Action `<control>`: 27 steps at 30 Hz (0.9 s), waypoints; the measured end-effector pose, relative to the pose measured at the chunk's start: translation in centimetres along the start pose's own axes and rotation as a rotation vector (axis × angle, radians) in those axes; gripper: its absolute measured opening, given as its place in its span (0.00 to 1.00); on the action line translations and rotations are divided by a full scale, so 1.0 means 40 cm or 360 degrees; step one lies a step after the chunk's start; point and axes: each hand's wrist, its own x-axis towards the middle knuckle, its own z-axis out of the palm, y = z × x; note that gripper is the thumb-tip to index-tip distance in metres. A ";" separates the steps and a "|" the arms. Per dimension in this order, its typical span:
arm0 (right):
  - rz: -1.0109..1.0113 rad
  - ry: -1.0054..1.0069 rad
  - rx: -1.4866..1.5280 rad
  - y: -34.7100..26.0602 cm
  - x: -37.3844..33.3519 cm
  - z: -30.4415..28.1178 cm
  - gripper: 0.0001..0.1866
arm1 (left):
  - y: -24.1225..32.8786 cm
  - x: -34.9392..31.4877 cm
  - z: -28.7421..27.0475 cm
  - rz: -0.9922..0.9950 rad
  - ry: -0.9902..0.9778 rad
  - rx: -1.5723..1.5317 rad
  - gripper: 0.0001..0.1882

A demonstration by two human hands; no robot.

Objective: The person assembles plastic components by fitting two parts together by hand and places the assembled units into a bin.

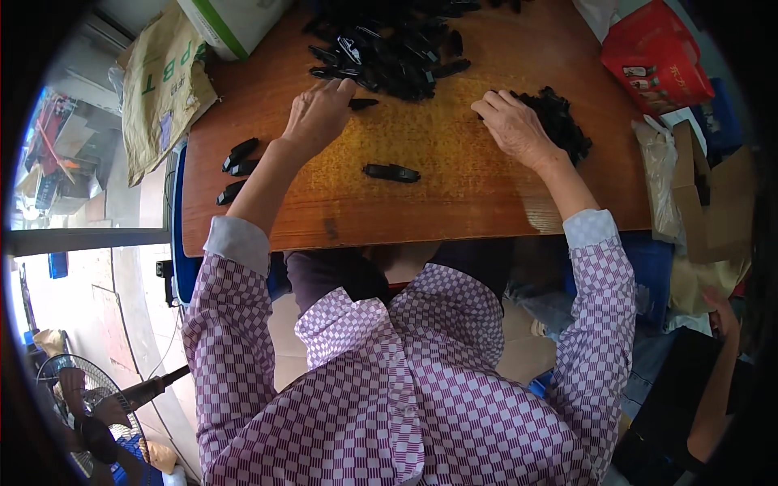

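My left hand [318,116] rests on the wooden table [454,170], fingers curled down beside one black plastic piece [362,104] at the edge of a big heap of black plastic parts [389,49]. My right hand [513,124] lies palm down, its fingers touching a smaller pile of small black parts [561,121]. Between the hands, nearer to me, a long black assembled piece [391,172] lies alone on the wood. Whether either hand pinches a part is hidden under the fingers.
Three black pieces [237,166] lie at the table's left edge. A tan sack [162,89] and a white box [231,24] sit far left, a red pack [658,57] and cardboard boxes [713,202] on the right. Another person's arm [717,381] shows lower right, a fan [81,405] lower left.
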 end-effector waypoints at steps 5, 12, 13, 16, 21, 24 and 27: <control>0.0281 0.0175 0.1079 -0.105 -0.017 -0.003 0.11 | 0.132 -0.034 -0.020 -0.0491 0.0185 -0.1313 0.17; 0.0519 -0.0052 0.1701 -0.170 -0.011 -0.005 0.08 | 0.189 -0.058 0.030 -0.0596 -0.0108 -0.1964 0.23; 0.0604 -0.0121 0.1732 -0.171 -0.008 -0.010 0.08 | 0.184 -0.059 0.036 -0.0602 -0.0110 -0.1971 0.23; 0.0684 -0.0158 0.1751 -0.164 -0.009 0.003 0.07 | 0.163 -0.058 0.035 -0.0248 0.0042 -0.1103 0.22; 0.0607 -0.0054 0.1662 -0.156 -0.013 0.021 0.07 | 0.157 -0.082 0.012 -0.0335 0.0068 -0.0935 0.21; 0.0450 0.0021 0.1416 -0.146 -0.019 0.022 0.08 | 0.128 -0.093 0.009 -0.0178 -0.0008 -0.0959 0.20; 0.0198 0.0146 0.0985 -0.136 -0.020 0.015 0.11 | 0.124 -0.093 0.014 -0.0136 -0.0086 -0.0850 0.17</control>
